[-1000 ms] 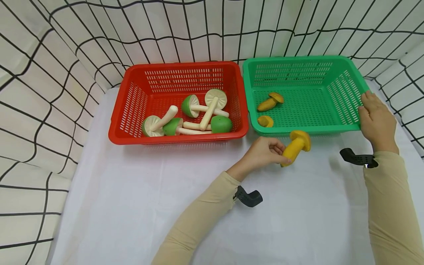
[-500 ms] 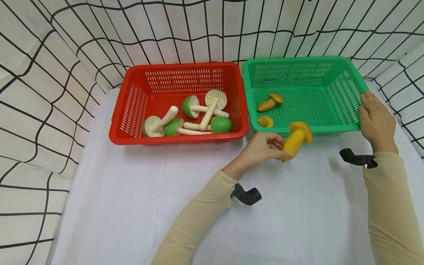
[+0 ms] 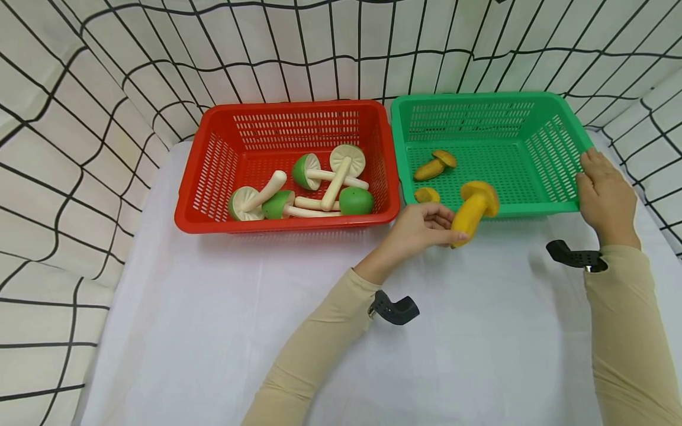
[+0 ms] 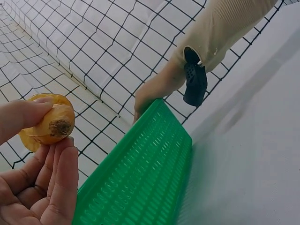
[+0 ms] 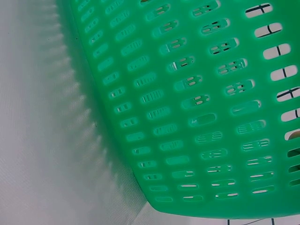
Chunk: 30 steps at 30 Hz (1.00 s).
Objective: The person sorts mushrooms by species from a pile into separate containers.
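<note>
My left hand (image 3: 421, 231) pinches a yellow toy mushroom (image 3: 471, 216) by its stem, between thumb and fingertips. The mushroom is held up at the front wall of the green basket (image 3: 511, 208), its cap pointing away. In the left wrist view the brown-marked stem end (image 4: 61, 127) faces the camera. My right hand (image 3: 607, 195) grips the green basket's right rim; its fingers are partly hidden there. The right wrist view shows only the basket's slotted wall (image 5: 178, 112) and white cloth. Inside that basket lie a yellow mushroom (image 3: 430, 168) and another yellow mushroom (image 3: 427, 195), partly hidden.
A red basket (image 3: 288, 225) stands to the left, against the green one, with several green-capped mushrooms (image 3: 357, 200) in it. White cloth (image 3: 213, 319) covers the table in front. Black wire grid (image 3: 351, 57) over white sheeting encloses the back and sides.
My left hand has raised the yellow mushroom and moved it away from me, so its cap now overlaps the green basket's front rim in view. The right hand has stayed at the basket.
</note>
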Each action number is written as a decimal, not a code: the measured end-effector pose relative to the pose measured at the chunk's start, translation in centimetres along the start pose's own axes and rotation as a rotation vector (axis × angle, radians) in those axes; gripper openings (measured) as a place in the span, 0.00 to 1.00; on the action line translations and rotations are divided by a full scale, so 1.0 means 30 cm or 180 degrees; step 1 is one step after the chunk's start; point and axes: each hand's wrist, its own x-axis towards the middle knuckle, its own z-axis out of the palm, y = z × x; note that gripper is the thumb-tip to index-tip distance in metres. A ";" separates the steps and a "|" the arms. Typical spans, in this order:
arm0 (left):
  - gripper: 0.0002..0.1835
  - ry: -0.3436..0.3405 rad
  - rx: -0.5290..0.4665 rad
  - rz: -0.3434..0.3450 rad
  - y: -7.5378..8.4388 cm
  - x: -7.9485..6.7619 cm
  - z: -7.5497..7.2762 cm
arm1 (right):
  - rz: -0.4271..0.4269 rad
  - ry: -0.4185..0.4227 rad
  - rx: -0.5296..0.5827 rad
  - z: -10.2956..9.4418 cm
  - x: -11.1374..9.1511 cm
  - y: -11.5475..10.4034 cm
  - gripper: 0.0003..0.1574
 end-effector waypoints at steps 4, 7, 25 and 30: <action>0.14 -0.0009 -0.0022 0.0000 0.008 0.005 -0.004 | 0.0006 -0.0002 0.0000 0.001 -0.002 0.000 0.33; 0.15 -0.0026 0.0013 0.0034 0.010 0.011 -0.010 | 0.0012 -0.0017 -0.0008 0.001 -0.002 -0.001 0.33; 0.15 0.0222 0.0336 0.0196 0.038 0.043 -0.064 | 0.0025 -0.0008 -0.0015 0.002 -0.002 -0.002 0.33; 0.15 0.0549 0.0889 0.0382 0.046 0.054 -0.068 | 0.0014 -0.0002 -0.0012 0.003 -0.001 0.002 0.33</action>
